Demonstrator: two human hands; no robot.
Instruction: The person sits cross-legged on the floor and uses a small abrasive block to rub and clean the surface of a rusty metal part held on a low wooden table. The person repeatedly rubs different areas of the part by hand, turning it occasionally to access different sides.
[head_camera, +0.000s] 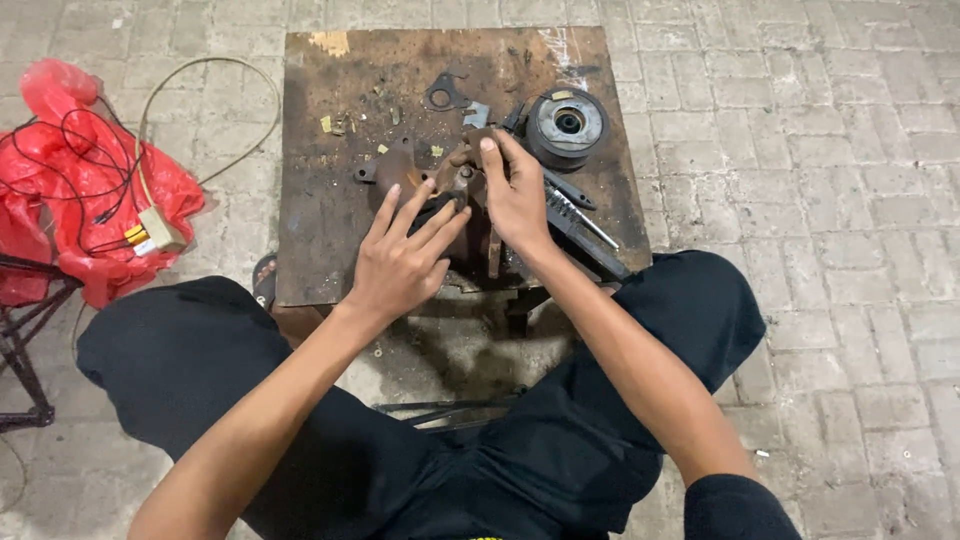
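A rusty brown metal bracket part (400, 170) lies near the middle of the stained, rusty square metal work plate (320, 240), and my right hand (515, 195) is closed over its right end, fingertips pressing down on it. My left hand (400, 262) rests just beside it, fingers spread flat and holding nothing. Farther back on the plate sit a round grey metal pulley-like disc (567, 125) and a thin dark flat gasket-shaped piece (446, 94); a crumpled red plastic bag (80, 180) with tangled wires lies on the brick paving to my left.
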